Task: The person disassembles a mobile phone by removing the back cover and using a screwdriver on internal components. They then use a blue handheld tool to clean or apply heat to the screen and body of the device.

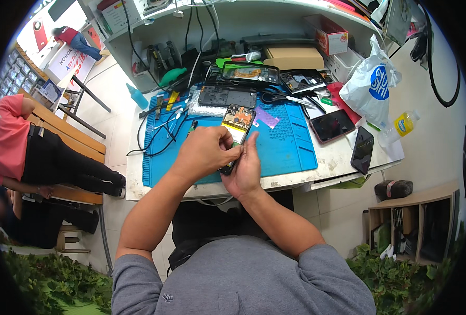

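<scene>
The lower end of the opened phone (236,131) is buried between the two hands, so how it finishes down there cannot be made out, and the small parts inside its bared back are too fine to tell apart — only a yellow patch and an orange-brown strip near the top show. The phone is held up over the front half of the blue work mat (285,149), tilted, its long axis running from the hands up and away toward the shelf, top end pointing slightly right of straight ahead. The left hand (206,152) is curled around its left edge, fingers closed over the lower part; the right hand (246,168) cups it from below and the right, fingers straight up along the side, thumb hidden behind the phone. Just beyond it on the mat lie a dark phone back panel (226,96) and a small purple sheet (267,117); scissors (280,98) sit further right — and a dark phone (331,126) rests off the mat's right edge.
</scene>
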`<state>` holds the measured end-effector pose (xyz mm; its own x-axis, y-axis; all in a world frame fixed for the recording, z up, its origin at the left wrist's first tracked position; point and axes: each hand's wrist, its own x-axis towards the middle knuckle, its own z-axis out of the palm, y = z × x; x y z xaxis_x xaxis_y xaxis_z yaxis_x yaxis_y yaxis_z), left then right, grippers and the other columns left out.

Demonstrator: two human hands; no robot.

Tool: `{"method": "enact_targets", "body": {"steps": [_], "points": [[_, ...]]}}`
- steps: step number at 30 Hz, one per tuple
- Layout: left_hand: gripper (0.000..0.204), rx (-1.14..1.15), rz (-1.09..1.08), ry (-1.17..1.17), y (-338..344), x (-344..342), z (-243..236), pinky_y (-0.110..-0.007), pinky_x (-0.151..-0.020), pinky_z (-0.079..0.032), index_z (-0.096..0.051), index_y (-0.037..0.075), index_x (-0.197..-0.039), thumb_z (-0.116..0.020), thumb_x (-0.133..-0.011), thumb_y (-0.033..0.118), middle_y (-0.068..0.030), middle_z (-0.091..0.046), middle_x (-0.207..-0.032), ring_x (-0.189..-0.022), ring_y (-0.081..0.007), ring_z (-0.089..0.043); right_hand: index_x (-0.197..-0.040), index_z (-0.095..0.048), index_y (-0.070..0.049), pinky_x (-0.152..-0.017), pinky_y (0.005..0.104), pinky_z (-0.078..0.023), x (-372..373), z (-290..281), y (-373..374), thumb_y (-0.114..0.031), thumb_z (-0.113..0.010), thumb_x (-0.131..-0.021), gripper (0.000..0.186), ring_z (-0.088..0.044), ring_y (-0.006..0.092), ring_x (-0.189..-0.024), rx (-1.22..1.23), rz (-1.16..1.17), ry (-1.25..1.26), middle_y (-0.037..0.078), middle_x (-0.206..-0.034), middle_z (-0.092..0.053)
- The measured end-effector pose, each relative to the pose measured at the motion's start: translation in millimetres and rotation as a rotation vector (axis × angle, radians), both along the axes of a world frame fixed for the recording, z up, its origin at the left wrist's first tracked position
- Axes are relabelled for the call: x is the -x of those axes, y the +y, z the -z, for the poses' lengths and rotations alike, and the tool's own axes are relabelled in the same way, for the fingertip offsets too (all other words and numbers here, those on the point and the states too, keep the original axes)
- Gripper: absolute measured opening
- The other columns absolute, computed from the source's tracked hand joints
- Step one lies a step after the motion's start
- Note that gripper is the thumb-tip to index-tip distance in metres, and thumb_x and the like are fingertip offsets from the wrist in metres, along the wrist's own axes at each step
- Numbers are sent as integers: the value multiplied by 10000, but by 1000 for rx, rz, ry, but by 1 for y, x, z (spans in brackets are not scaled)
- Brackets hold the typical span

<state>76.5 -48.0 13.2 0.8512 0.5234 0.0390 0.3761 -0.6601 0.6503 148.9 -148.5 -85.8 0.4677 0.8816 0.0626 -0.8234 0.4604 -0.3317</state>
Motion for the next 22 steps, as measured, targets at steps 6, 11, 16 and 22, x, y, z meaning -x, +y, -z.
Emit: {"method": "enact_targets", "body": {"steps": [6,11,16,22], "points": [[359,35,96,207,13,-9,-11,-404,-684,-577,-822,-18,-921,-851,-922,339,-167,-778,-775,-681,-262,-737,-1535,-565,-95,-1091,422,-576,6,-14,0,-570,-295,-1239,621,-694,204,-1291,145,23,-28,79,-1405,-689],[374,85,266,263,32,-15,-22,-398,-653,-545,-799,-47,-916,-781,-987,319,-158,-744,-724,-655,-220,-705,-1421,-626,-54,-983,402,-634,-3,-21,-1,-556,-287,-1241,632,-771,221,-1122,228,-22,-133,119,-1255,-745],[422,246,254,357,26,-16,-28,-394,-616,-511,-729,-52,-831,-695,-1047,309,-114,-698,-688,-621,-172,-635,-1286,-673,-22,-792,416,-698,-13,-24,-1,-573,-282,-1233,677,-808,258,-882,337,-102,-270,150,-1060,-773],[374,267,253,95,29,5,16,-446,-651,-647,-808,23,-831,-681,-1036,308,-143,-785,-741,-612,-263,-749,-1301,-652,13,-702,441,-710,-29,-17,-5,-644,-325,-1206,741,-824,294,-900,353,-243,-466,183,-1124,-773]]}}
